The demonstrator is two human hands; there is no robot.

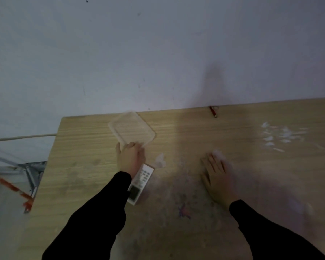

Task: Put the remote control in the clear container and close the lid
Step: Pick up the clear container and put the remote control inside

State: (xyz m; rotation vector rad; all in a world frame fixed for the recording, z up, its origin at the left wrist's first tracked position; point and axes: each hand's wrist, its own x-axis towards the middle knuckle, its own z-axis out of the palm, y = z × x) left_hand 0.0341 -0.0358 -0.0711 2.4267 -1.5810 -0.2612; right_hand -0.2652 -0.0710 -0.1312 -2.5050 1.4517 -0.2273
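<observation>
A clear, flat, square plastic lid point(132, 128) lies on the wooden table point(86, 147) near its back edge. My left hand point(130, 158) grips the lid's near corner, thumb on the left and fingers curled over the rim. The white remote control point(140, 182), with grey buttons and a dark screen, lies flat on the table just under my left wrist, partly hidden by the black sleeve. My right hand point(217, 177) rests palm down on the table to the right, fingers spread, holding nothing. A blurred whitish patch point(218, 153) sits at its fingertips; I cannot make out a container body.
A red pencil point(213, 111) lies at the table's back edge against the wall. White smudges point(281, 136) mark the table at the right. The table's left edge drops off to a metal frame point(31, 175) with an orange strap point(9, 186).
</observation>
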